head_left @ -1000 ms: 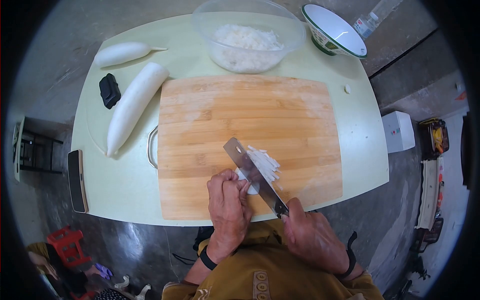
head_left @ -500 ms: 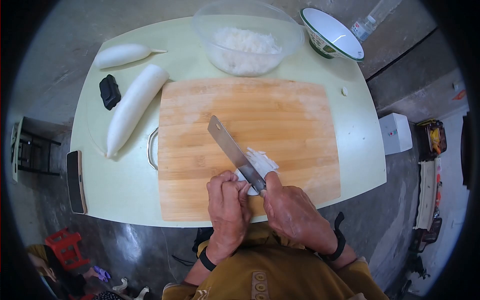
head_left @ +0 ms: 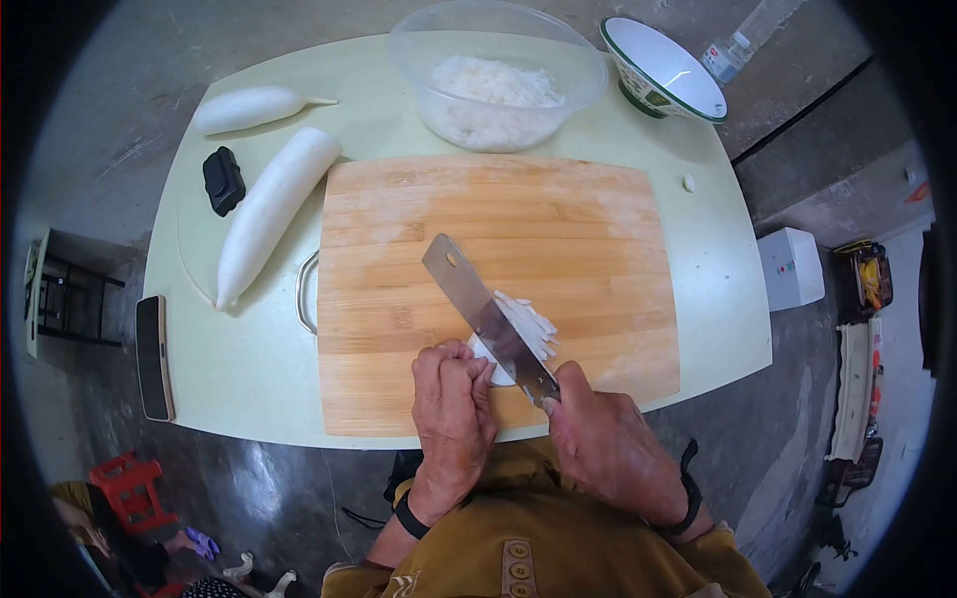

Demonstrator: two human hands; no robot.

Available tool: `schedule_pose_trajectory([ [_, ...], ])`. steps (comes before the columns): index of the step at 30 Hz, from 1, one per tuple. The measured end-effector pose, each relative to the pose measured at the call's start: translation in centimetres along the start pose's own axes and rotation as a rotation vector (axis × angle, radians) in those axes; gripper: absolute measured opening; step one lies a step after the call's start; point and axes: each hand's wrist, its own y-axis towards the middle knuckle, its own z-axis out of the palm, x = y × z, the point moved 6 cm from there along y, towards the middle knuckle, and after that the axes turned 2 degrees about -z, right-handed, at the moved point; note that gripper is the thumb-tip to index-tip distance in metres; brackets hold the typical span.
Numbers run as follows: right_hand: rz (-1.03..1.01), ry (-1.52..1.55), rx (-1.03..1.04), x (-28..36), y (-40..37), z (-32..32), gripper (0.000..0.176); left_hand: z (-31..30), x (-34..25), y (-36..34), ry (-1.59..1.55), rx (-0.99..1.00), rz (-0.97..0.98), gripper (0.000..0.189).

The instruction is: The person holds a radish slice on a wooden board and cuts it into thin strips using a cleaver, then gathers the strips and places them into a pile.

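My right hand (head_left: 615,439) grips the handle of a cleaver (head_left: 488,321), its wide blade slanting away to the upper left. Under my left hand (head_left: 454,404), with its fingers curled, a piece of white radish (head_left: 479,350) is pressed to the wooden cutting board (head_left: 399,279). The blade lies right beside those fingers and hides part of the radish. Thin radish strips (head_left: 530,324) lie in a small heap to the right of the blade.
Two whole white radishes, a large one (head_left: 279,214) and a smaller one (head_left: 249,108), lie left of the board. Nearby are a black case (head_left: 223,181) and a phone (head_left: 154,357). Behind stand a clear bowl of shreds (head_left: 478,125) and a white bowl (head_left: 666,70).
My right hand and the cleaver have shifted to the right, and the blade has tipped, showing more of its flat side. My left hand stays on the radish piece.
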Motion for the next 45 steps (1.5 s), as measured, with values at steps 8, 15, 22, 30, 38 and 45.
schedule_pose_trajectory([
  [8, -0.096, -0.032, -0.023, 0.3, -0.2, 0.3, 0.017, 0.3, 0.4, -0.2, -0.009, 0.018, -0.023, 0.021],
  [15, -0.035, -0.123, 0.002, -0.2, -2.4, 0.4, 0.015, 0.2, -0.1, 0.0, 0.027, -0.022, 0.012, 0.015],
  [22, 0.004, -0.118, 0.05, -0.1, -1.8, 0.6, 0.016, 0.3, 0.0, 0.0, 0.024, -0.009, -0.001, 0.017],
  [30, -0.037, -0.13, 0.03, -0.3, 2.4, 1.8, 0.017, 0.3, 0.3, -0.2, -0.01, 0.016, -0.01, 0.02],
  [38, -0.092, 0.069, -0.002, -1.0, 2.6, 0.5, 0.021, -0.1, 0.1, 0.1, -0.018, -0.003, -0.014, 0.015],
  [45, 0.006, 0.042, -0.011, 0.0, 0.5, -0.3, 0.016, 0.0, 0.1, -0.1, -0.006, -0.01, -0.014, 0.014],
])
